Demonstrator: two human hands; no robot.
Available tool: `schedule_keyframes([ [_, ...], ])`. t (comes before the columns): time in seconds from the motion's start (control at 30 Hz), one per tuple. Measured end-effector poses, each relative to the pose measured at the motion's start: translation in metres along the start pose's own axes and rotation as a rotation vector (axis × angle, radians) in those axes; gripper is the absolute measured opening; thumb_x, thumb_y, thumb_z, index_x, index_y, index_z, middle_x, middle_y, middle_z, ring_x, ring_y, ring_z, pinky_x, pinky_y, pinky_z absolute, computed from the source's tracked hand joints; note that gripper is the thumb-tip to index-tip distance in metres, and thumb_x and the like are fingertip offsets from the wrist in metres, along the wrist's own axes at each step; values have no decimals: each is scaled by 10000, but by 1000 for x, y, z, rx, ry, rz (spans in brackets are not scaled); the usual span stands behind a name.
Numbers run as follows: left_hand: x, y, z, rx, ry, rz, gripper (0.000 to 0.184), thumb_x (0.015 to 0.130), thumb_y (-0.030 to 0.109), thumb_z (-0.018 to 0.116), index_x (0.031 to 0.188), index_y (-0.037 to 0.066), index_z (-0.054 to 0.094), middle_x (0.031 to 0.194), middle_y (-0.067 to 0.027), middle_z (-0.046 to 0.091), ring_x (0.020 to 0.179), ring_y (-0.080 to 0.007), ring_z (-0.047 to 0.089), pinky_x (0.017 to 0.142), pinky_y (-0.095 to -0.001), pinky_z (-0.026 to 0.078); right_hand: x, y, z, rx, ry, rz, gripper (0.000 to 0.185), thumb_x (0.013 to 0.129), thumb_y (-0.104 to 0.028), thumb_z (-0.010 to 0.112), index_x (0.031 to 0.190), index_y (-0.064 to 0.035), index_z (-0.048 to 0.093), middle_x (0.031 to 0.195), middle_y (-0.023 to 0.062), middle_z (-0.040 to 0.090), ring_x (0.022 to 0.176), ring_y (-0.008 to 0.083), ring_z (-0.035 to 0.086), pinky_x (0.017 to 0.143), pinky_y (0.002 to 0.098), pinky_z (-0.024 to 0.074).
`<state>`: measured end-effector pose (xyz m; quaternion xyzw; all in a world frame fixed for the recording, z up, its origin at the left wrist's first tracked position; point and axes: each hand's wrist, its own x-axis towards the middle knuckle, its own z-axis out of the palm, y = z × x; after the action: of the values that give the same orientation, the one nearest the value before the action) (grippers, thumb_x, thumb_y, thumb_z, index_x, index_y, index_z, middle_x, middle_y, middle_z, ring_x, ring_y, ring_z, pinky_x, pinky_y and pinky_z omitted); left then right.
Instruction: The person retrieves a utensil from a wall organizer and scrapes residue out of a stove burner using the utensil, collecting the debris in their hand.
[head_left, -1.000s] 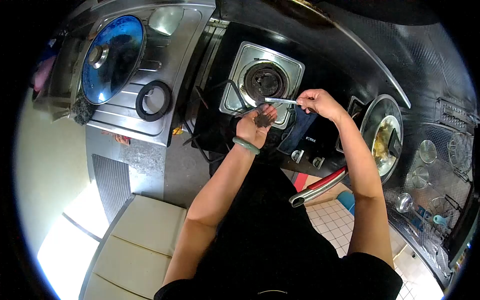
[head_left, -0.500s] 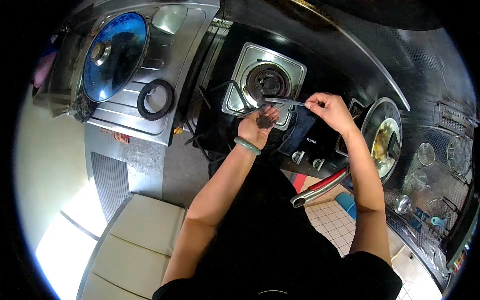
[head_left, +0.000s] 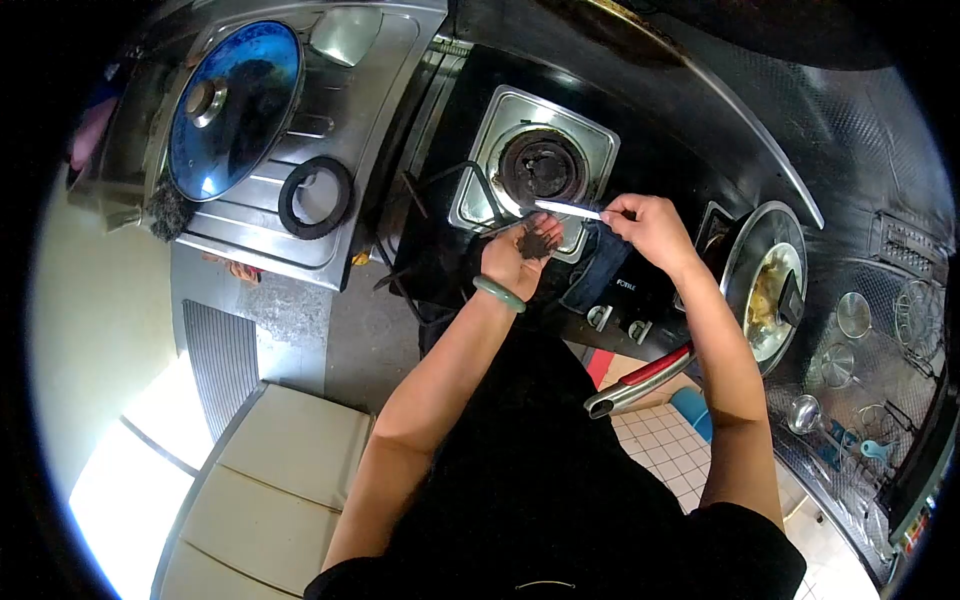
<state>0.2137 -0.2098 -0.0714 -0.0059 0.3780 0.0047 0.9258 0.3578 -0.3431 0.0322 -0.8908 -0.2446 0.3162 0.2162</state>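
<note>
My left hand (head_left: 515, 252) is cupped palm up at the near edge of a gas burner (head_left: 543, 168), holding a heap of dark crumbs (head_left: 537, 243). A green bangle (head_left: 499, 293) circles that wrist. In a pinch, my right hand (head_left: 650, 230) grips a slim, pale, knife-like tool (head_left: 570, 208). Its tip points left, just above my left fingertips, by the burner's near rim; whether it touches the rim I cannot tell. The burner looks dark and grimy inside its square metal drip tray (head_left: 607, 140). A dark cloth (head_left: 598, 265) lies right of my left hand.
Left of the burner, a black pan support (head_left: 410, 195) lies tilted. A blue-tinted glass lid (head_left: 245, 110) and a black ring (head_left: 316, 198) lie on the metal drainboard (head_left: 380, 110). Right of my right arm stands a lidded pan (head_left: 735, 260), its red-and-steel handle (head_left: 640, 377) jutting toward me.
The whole view has shifted slightly. My right hand has moved a little left relative to the burner. The tool has turned, and its side now shines bright. My left hand stays cupped under it.
</note>
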Motion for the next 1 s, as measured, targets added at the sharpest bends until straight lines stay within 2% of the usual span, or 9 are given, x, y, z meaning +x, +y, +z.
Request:
schedule_keyframes([
  [0.13,5,-1,-4,1,-23,6,262,940,115,337,993,-48,535,1026,-182,602,978,-301,591,890,-386,481,7,2,9,169,-92,89,154,850,-162,627,831,-14,668,628,13,580,585,63,522,535,231,424],
  [0.33,0,0,0,19,-2,5,265,944,133,341,992,-39,537,1023,-179,607,968,-296,598,890,-391,483,11,19,19,416,-240,176,131,887,-142,595,870,-19,638,676,-12,578,582,58,490,525,213,391],
  [0.43,4,-1,-4,13,-20,13,263,942,136,348,995,-37,539,1013,-177,611,979,-294,593,901,-394,480,17,31,26,459,-261,151,126,896,-134,584,897,-16,630,697,-2,587,602,58,492,541,204,385],
  [0.53,4,-1,-7,-35,-40,0,267,947,108,362,1035,-79,530,1058,-208,592,997,-307,584,953,-403,459,16,32,27,490,-269,189,133,901,-141,585,908,-15,628,711,4,591,626,61,502,563,202,396],
  [0.63,2,-1,-3,-29,-7,1,288,959,117,330,1055,-82,514,1090,-220,574,1036,-320,566,970,-408,448,15,35,28,492,-267,164,129,897,-139,593,912,-15,626,719,8,595,635,66,508,579,201,408],
  [0.73,-2,0,2,16,26,1,269,941,134,343,1016,-39,535,1041,-175,606,993,-299,589,920,-396,472,17,38,28,527,-298,194,128,894,-136,600,909,-13,630,722,11,599,644,69,515,595,199,418],
  [0.93,2,-1,-2,17,1,11,277,942,140,337,1027,-40,530,1050,-173,605,1007,-300,589,918,-396,475,16,38,29,510,-266,175,141,896,-143,600,905,-8,639,723,13,604,648,69,524,598,207,424],
  [1.0,2,0,-1,9,25,5,282,957,132,333,1060,-63,509,1106,-204,573,1044,-317,565,954,-406,458,16,39,30,534,-262,167,145,897,-151,600,905,-11,640,720,12,606,643,69,524,592,209,422],
])
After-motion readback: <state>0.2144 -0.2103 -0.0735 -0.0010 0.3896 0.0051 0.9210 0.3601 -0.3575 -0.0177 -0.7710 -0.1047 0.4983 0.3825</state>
